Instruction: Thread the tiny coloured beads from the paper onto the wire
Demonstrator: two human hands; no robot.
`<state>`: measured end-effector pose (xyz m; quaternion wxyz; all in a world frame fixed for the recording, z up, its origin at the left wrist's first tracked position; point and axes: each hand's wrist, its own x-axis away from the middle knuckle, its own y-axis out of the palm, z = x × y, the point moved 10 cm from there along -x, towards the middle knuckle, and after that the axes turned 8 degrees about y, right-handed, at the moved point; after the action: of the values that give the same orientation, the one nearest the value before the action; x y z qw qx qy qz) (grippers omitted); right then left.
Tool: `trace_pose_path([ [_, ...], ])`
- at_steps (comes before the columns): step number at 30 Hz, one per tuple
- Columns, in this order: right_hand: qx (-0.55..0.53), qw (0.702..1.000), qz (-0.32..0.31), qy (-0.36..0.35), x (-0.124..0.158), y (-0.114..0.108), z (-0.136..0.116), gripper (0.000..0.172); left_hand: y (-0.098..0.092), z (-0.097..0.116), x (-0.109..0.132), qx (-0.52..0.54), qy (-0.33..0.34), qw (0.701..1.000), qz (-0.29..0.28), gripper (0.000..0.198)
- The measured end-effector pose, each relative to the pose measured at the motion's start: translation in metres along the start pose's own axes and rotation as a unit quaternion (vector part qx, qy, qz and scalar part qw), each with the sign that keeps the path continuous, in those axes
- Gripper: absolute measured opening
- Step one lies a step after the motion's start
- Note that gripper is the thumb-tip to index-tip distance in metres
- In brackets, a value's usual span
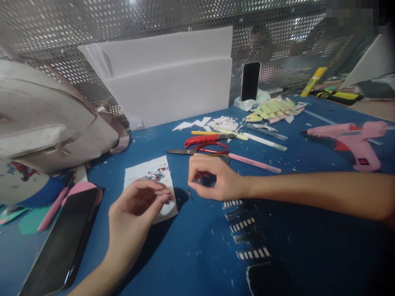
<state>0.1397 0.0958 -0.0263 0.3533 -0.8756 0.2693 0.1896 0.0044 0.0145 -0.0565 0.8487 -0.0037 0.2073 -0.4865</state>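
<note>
My right hand (pixel 217 179) is closed in a pinch, and a tiny thin dark-red sliver (pixel 190 194) hangs at its fingertips. To its left, my left hand (pixel 135 209) has thumb and fingers brought together over a white sheet of paper (pixel 132 174); whatever lies between them is too small to make out. Small multicoloured bits (pixel 157 174) are scattered on that paper. Just below my right wrist lies a column of short black and black-and-white striped strips (pixel 243 224). Scissors (pixel 185 151) with red handles rest behind my right hand.
A pink glue gun (pixel 348 131) lies at the right. Behind are a red-handled cutter (pixel 200 140), a pink pen (pixel 254 163), white scraps (pixel 225 123) and a propped phone (pixel 250 81). A dark phone (pixel 61 242) and a pale bag (pixel 55 119) stand left; white board (pixel 173 90) backs the table.
</note>
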Motion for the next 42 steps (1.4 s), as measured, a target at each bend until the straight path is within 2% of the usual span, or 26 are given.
trace_pose_path([
  [8,0.002,1.000,-0.015,-0.012,0.000,0.003,-0.003,0.012,-0.005,-0.004,0.000,-0.005,-0.002,1.000,0.016,0.013],
  [13,0.020,0.999,-0.027,-0.025,0.001,0.006,-0.007,0.012,-0.001,-0.005,0.000,-0.006,-0.010,1.000,-0.010,0.014],
  [18,0.048,0.997,-0.054,-0.033,0.003,0.014,-0.007,0.010,0.011,-0.003,0.003,-0.024,-0.017,0.998,-0.048,0.010],
  [25,0.069,0.992,-0.100,-0.043,0.005,0.026,-0.006,0.004,0.017,-0.010,0.007,-0.029,-0.051,0.995,-0.075,0.008],
  [29,0.078,0.988,-0.123,-0.045,0.006,0.029,-0.005,0.007,0.021,-0.014,0.007,-0.028,-0.054,0.993,-0.100,0.009],
  [35,0.075,0.990,-0.114,-0.041,0.005,0.027,-0.004,0.007,0.019,-0.017,0.006,-0.020,-0.049,0.992,-0.114,0.009],
  [42,0.079,0.996,-0.041,0.018,-0.002,0.011,0.003,0.006,0.020,0.002,0.008,-0.086,0.036,0.989,-0.115,0.008],
])
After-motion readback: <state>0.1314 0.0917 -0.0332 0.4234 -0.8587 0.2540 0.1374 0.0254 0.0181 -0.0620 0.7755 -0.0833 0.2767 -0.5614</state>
